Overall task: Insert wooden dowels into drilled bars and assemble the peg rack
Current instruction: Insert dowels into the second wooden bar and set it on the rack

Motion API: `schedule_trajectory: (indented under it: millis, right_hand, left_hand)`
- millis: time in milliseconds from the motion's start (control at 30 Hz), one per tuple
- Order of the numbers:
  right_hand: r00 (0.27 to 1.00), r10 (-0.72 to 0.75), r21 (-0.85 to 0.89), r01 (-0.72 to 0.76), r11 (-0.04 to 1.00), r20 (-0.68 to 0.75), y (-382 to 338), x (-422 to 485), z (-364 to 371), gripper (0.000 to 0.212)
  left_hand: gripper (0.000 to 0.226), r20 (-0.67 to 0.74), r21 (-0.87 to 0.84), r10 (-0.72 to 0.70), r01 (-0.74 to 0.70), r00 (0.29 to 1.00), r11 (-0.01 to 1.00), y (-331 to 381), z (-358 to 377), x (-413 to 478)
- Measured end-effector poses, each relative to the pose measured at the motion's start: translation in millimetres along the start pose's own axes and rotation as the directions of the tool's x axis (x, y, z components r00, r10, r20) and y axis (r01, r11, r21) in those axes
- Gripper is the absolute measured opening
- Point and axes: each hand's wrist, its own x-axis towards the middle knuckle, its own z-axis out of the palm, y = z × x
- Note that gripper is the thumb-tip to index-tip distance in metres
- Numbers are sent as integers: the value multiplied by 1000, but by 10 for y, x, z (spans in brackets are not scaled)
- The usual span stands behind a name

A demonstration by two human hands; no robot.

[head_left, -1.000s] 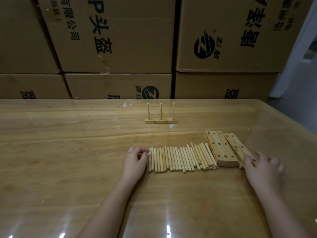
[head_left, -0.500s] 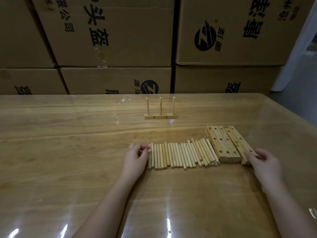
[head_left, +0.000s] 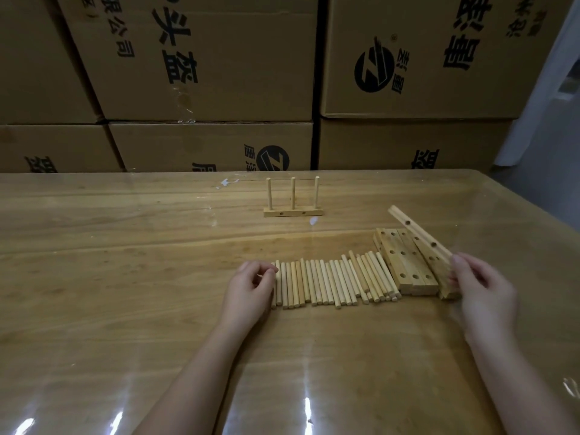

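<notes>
Taking up a bar for the next rack

The right grip (head_left: 480,287) pinches the near end of a drilled bar (head_left: 417,235), its far end tilted up above the other bars (head_left: 405,265) on the tabletop (head_left: 125,277). The left grip (head_left: 251,287) curls at the left end of the dowel row (head_left: 332,281); whether it is pinching one I cannot tell. Best to lay the bar flat, holes up, and push each dowel in square, as on the finished piece (head_left: 293,211) beyond.

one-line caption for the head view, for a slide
Right hand holds a pale drilled wooden bar tilted over the stack of bars; left hand rests at the row of round wooden dowels.
</notes>
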Motion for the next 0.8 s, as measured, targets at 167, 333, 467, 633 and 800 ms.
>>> schedule_trajectory:
  millis: [167,333,467,633,800]
  right_hand:
    - [962,90,193,-142,971,257,-115,-223,135,13]
    - [850,186,265,-351,898,493,-124,-520,340,28]
    - [742,196,171,-387,906,642,-101,-776,497,26]
    - [721,-110,49,106,993,684,-81,-954,559,25]
    - [603,-275,2,412,911,749,-78,-922,519,31]
  left_hand:
    - [20,-12,-78,66,-66,998,995,34,-8,-64]
    - [14,55,-247,72,-56,996,967,119,56,-160]
    - [33,138,-351,84,-30,987,936,206,58,-206]
    - [29,226,-627,-7,151,974,764,230,5,-198]
    - [24,325,-822,7,279,946,497,247,4,-158]
